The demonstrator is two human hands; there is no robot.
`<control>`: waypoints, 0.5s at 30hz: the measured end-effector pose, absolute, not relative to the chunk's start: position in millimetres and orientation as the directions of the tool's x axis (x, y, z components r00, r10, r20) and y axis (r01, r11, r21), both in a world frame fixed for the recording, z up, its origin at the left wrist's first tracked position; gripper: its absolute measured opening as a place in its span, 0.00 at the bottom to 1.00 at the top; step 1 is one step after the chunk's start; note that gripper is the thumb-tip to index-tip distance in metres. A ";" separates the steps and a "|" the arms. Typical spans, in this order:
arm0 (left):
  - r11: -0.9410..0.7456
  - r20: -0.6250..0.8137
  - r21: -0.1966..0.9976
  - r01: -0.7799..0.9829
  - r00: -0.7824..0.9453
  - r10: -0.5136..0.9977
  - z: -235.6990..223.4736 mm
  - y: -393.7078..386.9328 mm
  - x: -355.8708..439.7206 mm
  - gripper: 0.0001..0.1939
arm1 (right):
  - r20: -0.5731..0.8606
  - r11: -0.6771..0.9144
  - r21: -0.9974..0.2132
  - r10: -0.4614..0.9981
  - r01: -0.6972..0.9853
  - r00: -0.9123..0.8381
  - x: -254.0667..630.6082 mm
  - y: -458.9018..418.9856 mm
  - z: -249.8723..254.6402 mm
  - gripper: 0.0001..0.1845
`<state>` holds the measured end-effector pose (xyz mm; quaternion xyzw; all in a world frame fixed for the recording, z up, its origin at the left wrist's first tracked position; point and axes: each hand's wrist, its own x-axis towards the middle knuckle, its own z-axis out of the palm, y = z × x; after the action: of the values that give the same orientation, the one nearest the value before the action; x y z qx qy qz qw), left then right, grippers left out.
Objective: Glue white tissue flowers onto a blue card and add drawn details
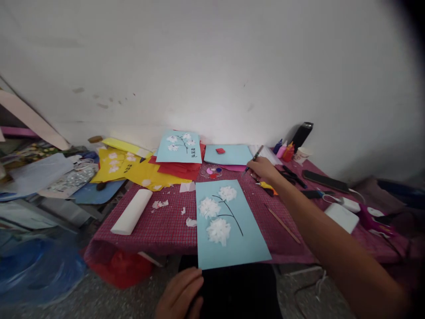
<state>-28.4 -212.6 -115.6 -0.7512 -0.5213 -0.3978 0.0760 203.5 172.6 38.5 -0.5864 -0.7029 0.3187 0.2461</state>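
A thin paintbrush (pixel 254 156) slants between the closed fingers of my right hand (pixel 262 167), its tip pointing down near a round paint palette (pixel 212 172) with several colours. At the table's front edge lies a light blue sheet (pixel 234 254), bearing a black painted branch (pixel 232 215) and three white tissue-paper flowers (pixel 218 231). My left hand (pixel 182 294) is just below the sheet's lower left corner, its fingers loosely bent and gripping nothing visible. Whether a fingertip touches the corner, I cannot tell.
Finished-looking flower cards, one blue (pixel 177 146) and one yellow (pixel 113 166), lie at the back left. A white tissue roll (pixel 132 212) is at left. Paint bottles (pixel 288 152), a black flask (pixel 303 135), a paper cup (pixel 301 154) and a phone (pixel 325 180) are at right.
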 end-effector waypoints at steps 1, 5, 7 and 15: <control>-0.452 0.647 0.235 0.860 0.209 0.733 -106.2 -205.2 -29.9 0.20 | -0.002 0.133 -0.776 0.977 0.617 -0.214 210.0 149.9 34.4 0.16; -0.389 0.502 0.093 0.917 0.294 0.813 -84.6 -182.4 -29.8 0.27 | 0.042 0.133 -0.950 0.951 0.284 -0.306 232.6 59.1 -4.1 0.11; -0.373 0.457 0.067 0.925 0.304 0.836 -85.0 -176.3 -28.3 0.28 | 0.004 0.016 -0.999 0.949 0.035 -0.316 239.2 28.5 -24.8 0.11; -0.363 0.400 0.046 0.931 0.316 0.860 -88.4 -163.7 -27.5 0.27 | -0.105 -0.162 -0.965 0.959 -0.206 -0.262 250.5 5.6 -49.8 0.12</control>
<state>-27.5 -163.7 -88.4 -0.8053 -0.5559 -0.1818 0.0967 250.5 5.6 -49.8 -0.4060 -0.4635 0.6452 0.4516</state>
